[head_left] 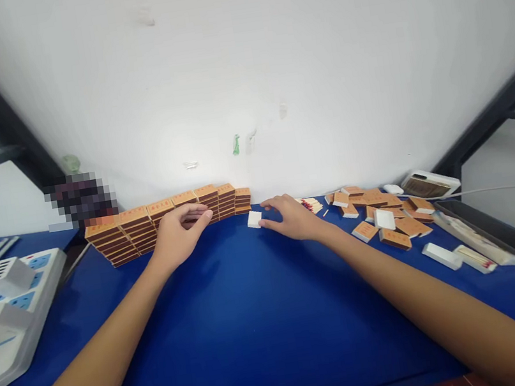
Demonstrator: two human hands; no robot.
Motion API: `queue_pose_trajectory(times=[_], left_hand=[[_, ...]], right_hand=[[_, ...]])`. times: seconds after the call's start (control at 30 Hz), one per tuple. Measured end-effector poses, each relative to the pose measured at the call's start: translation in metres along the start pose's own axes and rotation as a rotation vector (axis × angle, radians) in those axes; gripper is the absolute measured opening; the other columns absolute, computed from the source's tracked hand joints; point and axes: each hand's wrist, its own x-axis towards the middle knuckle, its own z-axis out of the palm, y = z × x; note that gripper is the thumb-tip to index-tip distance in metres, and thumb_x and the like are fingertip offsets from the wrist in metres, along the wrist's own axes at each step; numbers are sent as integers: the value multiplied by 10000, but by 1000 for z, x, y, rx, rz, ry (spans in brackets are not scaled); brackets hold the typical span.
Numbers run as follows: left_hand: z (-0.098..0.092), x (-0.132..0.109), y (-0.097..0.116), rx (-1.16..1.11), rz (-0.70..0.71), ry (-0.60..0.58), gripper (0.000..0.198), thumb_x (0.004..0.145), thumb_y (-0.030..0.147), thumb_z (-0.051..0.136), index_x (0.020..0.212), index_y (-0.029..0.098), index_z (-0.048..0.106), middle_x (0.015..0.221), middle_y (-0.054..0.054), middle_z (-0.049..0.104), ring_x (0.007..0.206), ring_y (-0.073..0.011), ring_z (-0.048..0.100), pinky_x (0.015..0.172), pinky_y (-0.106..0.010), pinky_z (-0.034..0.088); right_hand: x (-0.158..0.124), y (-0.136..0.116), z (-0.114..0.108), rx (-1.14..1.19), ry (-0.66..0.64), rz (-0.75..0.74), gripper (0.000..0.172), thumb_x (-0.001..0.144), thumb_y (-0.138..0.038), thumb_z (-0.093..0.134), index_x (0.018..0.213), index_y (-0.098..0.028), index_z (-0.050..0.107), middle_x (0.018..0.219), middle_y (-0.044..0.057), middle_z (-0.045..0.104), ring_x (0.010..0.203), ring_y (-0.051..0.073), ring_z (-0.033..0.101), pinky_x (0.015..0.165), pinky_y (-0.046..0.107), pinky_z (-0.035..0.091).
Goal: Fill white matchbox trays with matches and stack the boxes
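Observation:
Beside the front of a row of stacked orange matchboxes (137, 227), my left hand (180, 230) has its thumb and fingers apart and holds nothing. The stacks stand against the wall, lower at the right end. Just right of the row lies a small white-faced matchbox (254, 219). My right hand (293, 217) is at its right edge, thumb tip close to it and fingers spread; whether they touch is hard to tell. Behind the right hand is a pile of loose matches (310, 204), partly hidden by it.
Several loose matchboxes (394, 234) are scattered at the right, near an open matchbox tray with matches (475, 258). A phone (430, 184) and a dark-screened device (495, 228) lie beyond them. A white power strip (37, 310) with plugs sits at the left. A cable crosses the right side.

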Motion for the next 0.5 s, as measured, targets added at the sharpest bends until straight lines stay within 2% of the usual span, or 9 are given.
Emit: queue_pose_trajectory(times=[0.13, 0.3, 0.5], left_hand=[[-3, 3, -2, -25, -16, -9, 534, 803, 641, 817, 1049, 168, 796, 1083, -125, 819, 1044, -308, 767, 984, -468, 616], [-8, 6, 0, -35, -33, -59, 551, 783, 670, 824, 1038, 182, 820, 1075, -113, 829, 1018, -308, 777, 974, -467, 619], [-13, 8, -2, -55, -62, -118, 559, 768, 653, 845, 1063, 177, 823, 1099, -117, 828, 1008, -304, 780, 1031, -499, 592]], right_hand=[[5, -6, 12, -74, -48, -23, 520, 947, -510, 722, 1310, -139, 693, 1287, 187, 722, 1226, 377, 611, 1076, 521, 486], [6, -10, 17, -64, -53, -26, 445, 961, -390, 724, 1314, -122, 686, 1263, 174, 735, 1190, 353, 617, 1061, 498, 500], [0, -10, 15, -25, -41, -32, 400, 955, -368, 737, 1281, -140, 698, 1236, 155, 742, 1160, 339, 625, 1040, 496, 510]])
